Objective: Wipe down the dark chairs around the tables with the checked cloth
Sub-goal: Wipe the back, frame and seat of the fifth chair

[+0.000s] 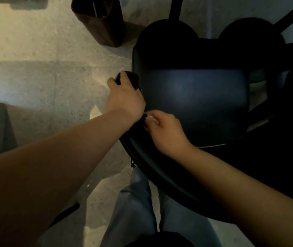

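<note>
Two hands work the left edge of one dark chair point(195, 97), seen from above in dim light. Your left hand point(124, 98) curls its fingers over the chair's left arm or side rail, apparently holding a dark wad there; whether that wad is the checked cloth point(133, 81) you cannot tell for certain, since no pattern shows in the shadow. Your right hand point(165, 131) sits at the near-left corner of the chair, where the curved backrest meets the seat, its fingers bent and pinching something pale and small against the rim; what it is stays unclear. The seat itself lies bare and bluish between them. By the look of it you are on the frame of this chair, rubbing the left edge while the other hand steadies. The next move likely calls for drawing the cloth along the backrest rim toward the right edge, then across the seat, keeping pressure even. A second dark chair point(250, 32) waits at the far right.
</note>
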{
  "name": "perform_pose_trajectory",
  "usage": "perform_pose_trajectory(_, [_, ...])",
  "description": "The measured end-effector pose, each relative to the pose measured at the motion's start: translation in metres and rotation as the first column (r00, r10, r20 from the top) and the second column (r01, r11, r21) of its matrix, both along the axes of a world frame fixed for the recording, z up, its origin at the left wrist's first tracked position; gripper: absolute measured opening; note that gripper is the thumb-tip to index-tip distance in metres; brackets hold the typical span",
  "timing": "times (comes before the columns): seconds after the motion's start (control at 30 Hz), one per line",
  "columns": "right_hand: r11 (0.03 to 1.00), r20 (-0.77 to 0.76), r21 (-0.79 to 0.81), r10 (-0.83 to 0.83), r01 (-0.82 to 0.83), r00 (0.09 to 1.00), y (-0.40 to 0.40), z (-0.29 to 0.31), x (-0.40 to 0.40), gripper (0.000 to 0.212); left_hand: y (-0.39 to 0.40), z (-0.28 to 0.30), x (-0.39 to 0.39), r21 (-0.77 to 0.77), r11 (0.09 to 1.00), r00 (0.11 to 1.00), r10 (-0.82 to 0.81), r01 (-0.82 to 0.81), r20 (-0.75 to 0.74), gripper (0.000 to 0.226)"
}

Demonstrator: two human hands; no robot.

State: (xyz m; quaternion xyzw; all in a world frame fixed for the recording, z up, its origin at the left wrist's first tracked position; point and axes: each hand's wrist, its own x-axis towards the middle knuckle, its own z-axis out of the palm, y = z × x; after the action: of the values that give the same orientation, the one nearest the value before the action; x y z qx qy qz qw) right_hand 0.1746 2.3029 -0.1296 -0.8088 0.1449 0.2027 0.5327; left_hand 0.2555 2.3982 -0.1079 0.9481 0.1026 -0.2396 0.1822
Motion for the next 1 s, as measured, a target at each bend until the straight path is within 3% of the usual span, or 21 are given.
perform_pose_trajectory(0.13, [0.999, -0.207, 0.014, -0.042, 0.046, 0.978, -0.010, -0.009, 0.006, 0.029, -0.001, 0.001, 0.001, 0.006, 1.000, 1.000, 0.012, -0.012, -0.010, 0.066])
perform_pose_trajectory(0.27, [0.992, -0.002, -0.027, 0.120, -0.120, 0.993, 0.002, 0.024, -0.011, 0.017, 0.000, 0.001, 0.000, 0.009, 1.000, 1.000, -0.003, 0.003, -0.004, 0.067])
perform_pose_trajectory(0.37, [0.992, 0.098, -0.031, 0.123, -0.120, 0.988, 0.003, 0.031, -0.018, 0.025, 0.000, 0.001, -0.001, 0.002, 1.000, 1.000, 0.006, -0.006, -0.004, 0.067])
perform_pose_trajectory(0.5, [0.989, -0.128, -0.081, 0.112, -0.123, 0.985, -0.001, -0.011, 0.012, 0.045, -0.001, 0.002, 0.001, 0.012, 1.000, 1.000, -0.008, 0.008, 0.000, 0.067])
perform_pose_trajectory(0.6, [0.998, -0.226, -0.036, 0.047, -0.057, 0.973, 0.002, -0.039, 0.026, 0.041, -0.002, 0.002, 0.001, 0.023, 1.000, 1.000, -0.009, 0.009, 0.002, 0.066])
perform_pose_trajectory(0.67, [0.992, -0.249, -0.053, 0.095, -0.112, 0.964, -0.004, -0.045, 0.020, 0.039, -0.001, 0.002, 0.001, 0.034, 0.999, 1.000, -0.005, 0.005, 0.003, 0.066])
perform_pose_trajectory(0.73, [0.937, -0.324, -0.167, 0.241, -0.306, 0.915, -0.029, -0.045, 0.004, 0.035, -0.001, 0.001, 0.002, 0.029, 1.000, 1.000, -0.006, 0.005, 0.005, 0.066])
perform_pose_trajectory(0.8, [0.780, -0.515, -0.291, 0.361, -0.554, 0.778, -0.071, -0.044, -0.013, 0.028, -0.001, 0.001, 0.002, 0.019, 1.000, 1.000, -0.007, 0.007, 0.001, 0.066])
perform_pose_trajectory(0.9, [0.652, -0.671, -0.287, 0.387, -0.702, 0.633, -0.109, -0.037, -0.020, 0.029, 0.000, 0.001, 0.001, 0.027, 1.000, 1.000, -0.011, 0.011, 0.004, 0.067])
perform_pose_trajectory(0.93, [0.661, -0.654, -0.291, 0.391, -0.692, 0.648, -0.107, -0.036, -0.015, 0.030, 0.000, 0.001, 0.001, 0.034, 0.999, 1.000, -0.010, 0.010, 0.006, 0.066])
perform_pose_trajectory(1.0, [0.779, -0.498, -0.288, 0.374, -0.556, 0.782, -0.080, -0.037, -0.003, 0.031, -0.001, 0.001, 0.001, 0.044, 0.999, 1.000, -0.012, 0.011, 0.011, 0.066])
